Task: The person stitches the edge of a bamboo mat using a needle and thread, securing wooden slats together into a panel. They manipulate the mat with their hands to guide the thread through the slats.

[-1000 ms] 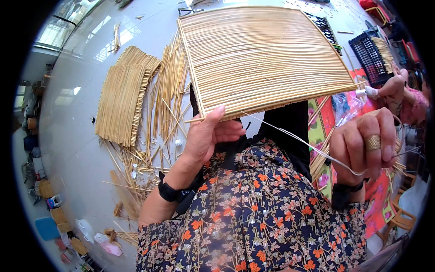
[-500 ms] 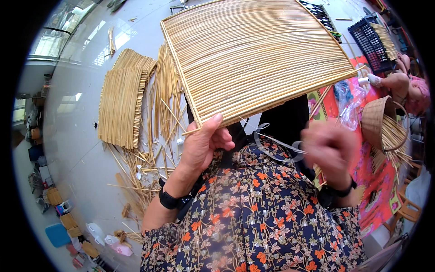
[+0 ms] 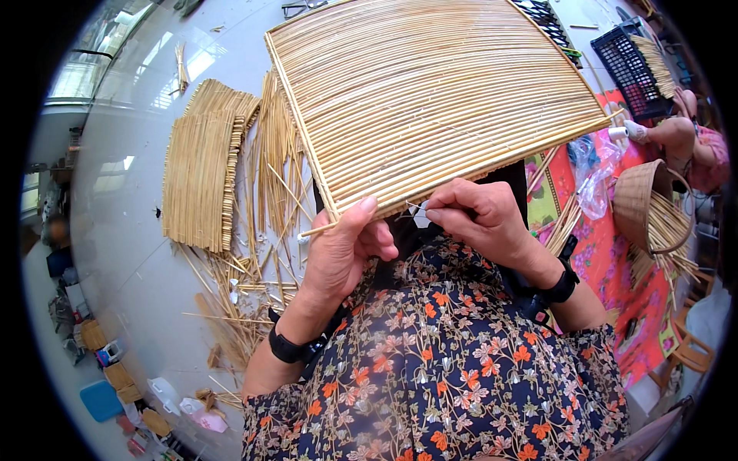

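The left hand (image 3: 342, 244) grips the near left corner of a straw panel (image 3: 438, 100), thumb laid on the upper face and the other fingers curled beneath the edge. The right hand (image 3: 488, 221) is at the panel's near edge, thumb and forefinger pinched together on a thin pale thread (image 3: 416, 205) that meets the edge between the two hands; whether a needle is also between those fingertips is too small to tell. The panel, a sheet of stalks set side by side with thin rods along its borders, is held tilted in front of the person's body, its far edge cut off by the top of the view. Dark bands circle both wrists, above a floral garment (image 3: 430, 361). Left of the panel, loose stalks (image 3: 278, 165) lie on the pale floor (image 3: 127, 230), and beside them rest stacked straw mats (image 3: 198, 180), with a small bundle of stalks (image 3: 181, 67) farther off. To the right, a red floral cloth (image 3: 588, 288) bears a tipped woven basket (image 3: 636, 206) with stalks at its mouth, and a clear plastic bag (image 3: 596, 194). Beyond are a white roll (image 3: 617, 133), another person's leg (image 3: 669, 137) and a dark crate (image 3: 626, 73).
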The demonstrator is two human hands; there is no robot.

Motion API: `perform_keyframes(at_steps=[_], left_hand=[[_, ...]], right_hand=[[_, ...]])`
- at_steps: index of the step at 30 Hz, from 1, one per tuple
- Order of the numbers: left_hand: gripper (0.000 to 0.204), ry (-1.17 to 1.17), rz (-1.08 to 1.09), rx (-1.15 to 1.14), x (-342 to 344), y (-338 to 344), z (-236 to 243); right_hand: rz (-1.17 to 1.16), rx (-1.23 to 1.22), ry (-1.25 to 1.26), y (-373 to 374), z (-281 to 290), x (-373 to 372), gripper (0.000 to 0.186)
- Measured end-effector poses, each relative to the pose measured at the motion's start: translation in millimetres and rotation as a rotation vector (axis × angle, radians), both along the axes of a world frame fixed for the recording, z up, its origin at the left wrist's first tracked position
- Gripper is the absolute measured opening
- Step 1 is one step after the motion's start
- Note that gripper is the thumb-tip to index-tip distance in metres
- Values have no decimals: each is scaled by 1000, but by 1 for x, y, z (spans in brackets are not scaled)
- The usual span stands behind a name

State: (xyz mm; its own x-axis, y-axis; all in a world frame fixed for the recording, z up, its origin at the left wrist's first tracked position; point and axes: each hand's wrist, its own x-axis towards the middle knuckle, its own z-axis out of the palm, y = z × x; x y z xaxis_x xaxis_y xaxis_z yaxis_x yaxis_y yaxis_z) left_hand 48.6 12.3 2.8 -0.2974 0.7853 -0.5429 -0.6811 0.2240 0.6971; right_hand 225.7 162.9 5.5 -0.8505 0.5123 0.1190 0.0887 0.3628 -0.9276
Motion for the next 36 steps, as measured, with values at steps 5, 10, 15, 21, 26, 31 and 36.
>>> perform_keyframes(at_steps=[5,10,15,21,26,31,36], left_hand=[[25,3,-2,9,-2,1,0],[25,-13,2,31,-3,0,-2],[25,-45,6,58,-4,-1,-2],[26,-32,3,55,-5,-1,-3],[26,-28,0,59,-5,-1,-4],[26,-21,-2,55,-4,-1,-3],[26,-31,-2,58,-4,-1,-4]], right_hand=[[0,105,26,1,-2,-1,10],[-7,42,4,-4,1,-1,13],[-6,40,-21,-7,5,0,21],[22,93,-16,-7,7,-1,26],[35,73,-71,-7,10,0,27],[33,128,-33,-6,8,-1,27],[36,89,-56,-8,11,-2,25]])
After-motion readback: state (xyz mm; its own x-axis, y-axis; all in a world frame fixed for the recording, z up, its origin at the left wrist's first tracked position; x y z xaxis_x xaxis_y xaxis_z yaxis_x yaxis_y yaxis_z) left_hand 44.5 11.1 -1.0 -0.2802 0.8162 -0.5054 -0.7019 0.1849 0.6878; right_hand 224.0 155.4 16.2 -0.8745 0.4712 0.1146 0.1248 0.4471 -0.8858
